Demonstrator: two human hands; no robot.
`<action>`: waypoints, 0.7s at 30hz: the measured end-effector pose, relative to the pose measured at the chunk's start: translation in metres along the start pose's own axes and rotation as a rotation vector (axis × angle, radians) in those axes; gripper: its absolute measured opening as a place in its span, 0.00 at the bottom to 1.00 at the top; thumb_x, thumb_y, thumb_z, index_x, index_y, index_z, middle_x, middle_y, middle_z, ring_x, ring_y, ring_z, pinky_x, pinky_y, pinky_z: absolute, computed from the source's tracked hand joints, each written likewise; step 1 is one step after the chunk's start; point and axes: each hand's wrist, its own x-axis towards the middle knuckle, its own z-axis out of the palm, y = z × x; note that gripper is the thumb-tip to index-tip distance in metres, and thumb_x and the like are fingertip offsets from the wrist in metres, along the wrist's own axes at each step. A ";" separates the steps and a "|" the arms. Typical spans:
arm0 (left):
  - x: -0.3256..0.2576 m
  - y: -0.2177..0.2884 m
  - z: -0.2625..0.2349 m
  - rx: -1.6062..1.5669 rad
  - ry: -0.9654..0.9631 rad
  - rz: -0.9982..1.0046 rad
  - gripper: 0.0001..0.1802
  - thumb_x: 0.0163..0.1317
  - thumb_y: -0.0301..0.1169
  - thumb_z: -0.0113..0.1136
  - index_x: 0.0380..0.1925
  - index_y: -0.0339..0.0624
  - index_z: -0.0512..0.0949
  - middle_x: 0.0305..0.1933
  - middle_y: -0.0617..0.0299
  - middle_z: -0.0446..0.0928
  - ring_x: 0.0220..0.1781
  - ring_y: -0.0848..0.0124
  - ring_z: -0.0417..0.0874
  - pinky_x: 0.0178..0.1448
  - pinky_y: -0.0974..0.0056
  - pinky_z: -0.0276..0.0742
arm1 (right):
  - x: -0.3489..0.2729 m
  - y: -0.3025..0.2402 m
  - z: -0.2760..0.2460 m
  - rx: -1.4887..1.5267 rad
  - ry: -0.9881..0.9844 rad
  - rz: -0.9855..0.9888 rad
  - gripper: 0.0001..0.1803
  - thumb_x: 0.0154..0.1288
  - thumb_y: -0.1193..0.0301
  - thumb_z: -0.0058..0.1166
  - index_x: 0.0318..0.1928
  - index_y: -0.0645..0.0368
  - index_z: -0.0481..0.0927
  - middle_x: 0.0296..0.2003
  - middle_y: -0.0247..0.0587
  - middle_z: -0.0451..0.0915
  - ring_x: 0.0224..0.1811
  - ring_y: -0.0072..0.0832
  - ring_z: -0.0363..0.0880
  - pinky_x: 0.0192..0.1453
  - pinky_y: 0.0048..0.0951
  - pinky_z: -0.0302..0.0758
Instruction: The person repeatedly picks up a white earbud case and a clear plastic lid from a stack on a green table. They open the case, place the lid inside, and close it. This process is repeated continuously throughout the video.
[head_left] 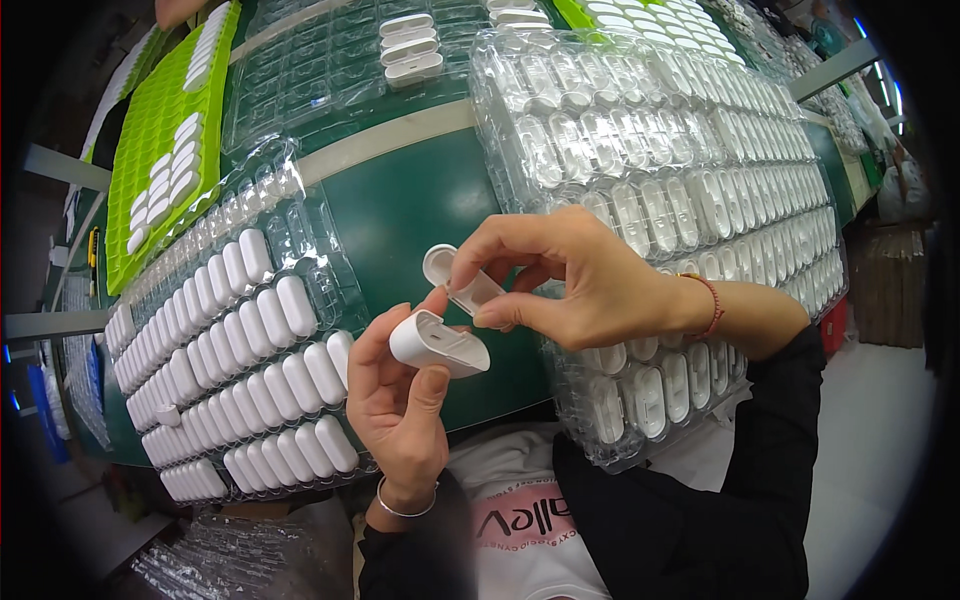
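Now the left hand had thumb and fingers curled snugly around a hollow white case, and just beyond it, over the green table, the right hand pinched a white oval shell, thumb against fingertip!

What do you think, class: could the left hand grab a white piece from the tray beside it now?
Probably not: the left hand holds a white case, though the nearby white pieces look uncovered.

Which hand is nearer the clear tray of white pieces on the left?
Left. The left hand is close by that clear tray; the right hand is farther right, holding a white piece.
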 end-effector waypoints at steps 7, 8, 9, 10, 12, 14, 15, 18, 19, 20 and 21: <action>0.001 -0.001 0.001 0.018 0.007 -0.030 0.28 0.68 0.29 0.59 0.64 0.33 0.61 0.63 0.38 0.72 0.57 0.63 0.80 0.59 0.61 0.77 | -0.002 0.000 -0.002 -0.029 0.003 0.002 0.15 0.58 0.80 0.63 0.47 0.61 0.80 0.43 0.38 0.83 0.46 0.25 0.83 0.50 0.27 0.84; 0.001 -0.001 0.001 0.015 0.001 -0.031 0.28 0.68 0.29 0.58 0.64 0.33 0.61 0.63 0.39 0.72 0.57 0.63 0.80 0.59 0.61 0.77 | -0.002 0.000 -0.003 -0.038 0.003 0.006 0.15 0.58 0.80 0.63 0.47 0.61 0.80 0.43 0.38 0.83 0.47 0.25 0.83 0.50 0.27 0.84; 0.000 0.000 0.001 0.012 -0.006 -0.032 0.28 0.68 0.29 0.58 0.64 0.33 0.61 0.63 0.39 0.71 0.57 0.63 0.80 0.59 0.61 0.77 | -0.002 0.000 -0.002 -0.031 0.003 0.013 0.15 0.58 0.81 0.63 0.47 0.61 0.80 0.43 0.38 0.83 0.47 0.25 0.83 0.50 0.28 0.83; 0.001 0.000 0.001 0.009 -0.013 -0.030 0.29 0.68 0.29 0.58 0.65 0.33 0.61 0.63 0.39 0.71 0.57 0.64 0.80 0.59 0.61 0.77 | -0.002 0.000 -0.002 -0.026 0.003 0.017 0.15 0.58 0.81 0.62 0.47 0.61 0.80 0.43 0.38 0.83 0.47 0.25 0.83 0.50 0.28 0.83; 0.001 0.001 0.002 0.003 -0.009 -0.040 0.29 0.68 0.30 0.58 0.65 0.34 0.60 0.64 0.39 0.71 0.57 0.63 0.80 0.59 0.60 0.78 | -0.001 -0.002 -0.002 -0.026 0.003 0.023 0.15 0.58 0.81 0.62 0.47 0.61 0.79 0.43 0.38 0.83 0.47 0.25 0.83 0.50 0.28 0.83; 0.001 0.001 0.000 -0.035 0.005 -0.037 0.29 0.68 0.30 0.58 0.65 0.34 0.60 0.64 0.40 0.70 0.57 0.63 0.80 0.59 0.60 0.78 | -0.001 -0.002 -0.002 -0.032 0.004 0.024 0.15 0.58 0.81 0.63 0.47 0.61 0.79 0.43 0.38 0.83 0.48 0.25 0.82 0.50 0.28 0.83; 0.002 0.000 -0.001 -0.070 0.018 -0.028 0.29 0.68 0.30 0.57 0.66 0.34 0.60 0.64 0.40 0.70 0.57 0.62 0.80 0.59 0.60 0.78 | -0.001 -0.001 -0.001 -0.033 0.006 0.015 0.15 0.58 0.81 0.63 0.47 0.61 0.79 0.43 0.38 0.83 0.47 0.25 0.82 0.50 0.28 0.83; 0.001 0.001 -0.002 -0.099 0.036 0.006 0.29 0.69 0.30 0.57 0.66 0.34 0.59 0.63 0.40 0.70 0.57 0.62 0.80 0.60 0.60 0.78 | -0.001 0.000 0.000 -0.020 0.000 0.006 0.16 0.59 0.80 0.63 0.48 0.61 0.79 0.44 0.38 0.82 0.47 0.24 0.82 0.50 0.27 0.83; 0.002 0.000 -0.002 -0.099 0.036 0.018 0.29 0.69 0.30 0.56 0.66 0.34 0.59 0.63 0.41 0.71 0.57 0.62 0.80 0.60 0.60 0.78 | 0.000 0.000 0.000 -0.009 -0.006 0.018 0.16 0.59 0.80 0.63 0.48 0.61 0.79 0.44 0.38 0.82 0.47 0.24 0.82 0.50 0.27 0.83; 0.002 0.000 -0.002 -0.078 0.032 0.012 0.29 0.69 0.30 0.56 0.66 0.35 0.59 0.63 0.41 0.70 0.57 0.62 0.80 0.60 0.60 0.78 | 0.000 0.000 -0.001 0.001 -0.013 0.030 0.16 0.59 0.80 0.63 0.48 0.61 0.79 0.44 0.38 0.81 0.47 0.24 0.82 0.50 0.27 0.83; 0.001 -0.001 -0.002 -0.056 0.028 0.006 0.29 0.69 0.30 0.56 0.66 0.35 0.59 0.64 0.41 0.70 0.57 0.62 0.80 0.60 0.60 0.78 | 0.000 0.000 -0.001 -0.017 -0.023 0.034 0.16 0.59 0.80 0.63 0.49 0.61 0.79 0.45 0.38 0.81 0.47 0.24 0.82 0.49 0.27 0.83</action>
